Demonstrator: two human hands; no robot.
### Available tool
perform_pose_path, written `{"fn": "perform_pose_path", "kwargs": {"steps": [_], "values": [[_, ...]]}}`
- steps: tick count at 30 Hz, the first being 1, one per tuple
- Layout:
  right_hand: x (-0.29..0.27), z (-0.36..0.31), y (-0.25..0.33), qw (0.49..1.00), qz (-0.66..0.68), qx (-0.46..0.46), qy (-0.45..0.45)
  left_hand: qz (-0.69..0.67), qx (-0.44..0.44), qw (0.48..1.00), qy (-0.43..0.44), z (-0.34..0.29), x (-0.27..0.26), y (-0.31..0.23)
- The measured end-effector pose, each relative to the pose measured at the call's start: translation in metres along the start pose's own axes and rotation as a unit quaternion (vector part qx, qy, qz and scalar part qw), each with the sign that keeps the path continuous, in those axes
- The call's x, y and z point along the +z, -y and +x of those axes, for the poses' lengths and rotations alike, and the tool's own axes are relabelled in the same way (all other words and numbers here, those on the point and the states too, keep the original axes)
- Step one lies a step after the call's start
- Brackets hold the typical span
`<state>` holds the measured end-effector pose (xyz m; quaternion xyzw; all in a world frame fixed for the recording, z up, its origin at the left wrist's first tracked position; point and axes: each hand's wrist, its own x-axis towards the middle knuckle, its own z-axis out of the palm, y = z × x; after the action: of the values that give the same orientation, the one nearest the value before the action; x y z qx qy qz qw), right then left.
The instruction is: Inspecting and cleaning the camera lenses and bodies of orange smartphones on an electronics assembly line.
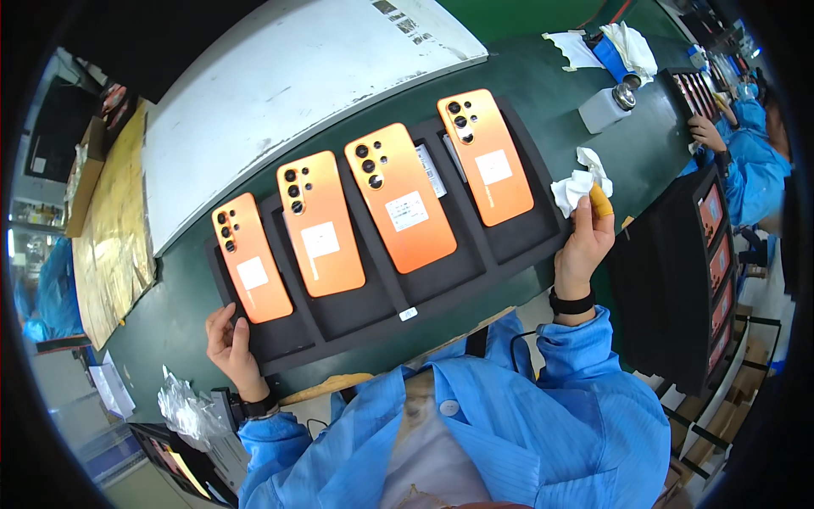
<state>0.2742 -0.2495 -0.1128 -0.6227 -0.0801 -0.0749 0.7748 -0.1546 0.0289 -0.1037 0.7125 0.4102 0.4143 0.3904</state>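
A black tray [401,329] with long compartments lies on the table before me. Several orange phones [337,265] rest on it, backs up, one per compartment and tilted across the dividers. Each bears a white square label and round black camera lenses. At the tray's near left corner, my left hand [233,352] has its thumb and curled fingers closed on the edge. Beyond the right end of the tray, my right hand [587,246] pinches a crumpled white wipe [577,188]. A yellow finger cot [600,202] covers one of its fingertips.
A white board [280,93] occupies the far left tabletop. A pump bottle [606,109] and a blue container [612,58] with white wipes stand far right. Stacked black trays [666,280] rise at my right. Crinkled clear plastic [188,409] lies near left. Another person's hand [705,134] is at far right.
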Motion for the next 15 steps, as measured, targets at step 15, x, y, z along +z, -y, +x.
{"fn": "perform_pose_path", "kwargs": {"steps": [15], "values": [[-0.006,-0.010,-0.004,0.965,-0.213,-0.146,0.033,-0.032,0.026,0.999,-0.012,0.006,0.012,-0.008]]}}
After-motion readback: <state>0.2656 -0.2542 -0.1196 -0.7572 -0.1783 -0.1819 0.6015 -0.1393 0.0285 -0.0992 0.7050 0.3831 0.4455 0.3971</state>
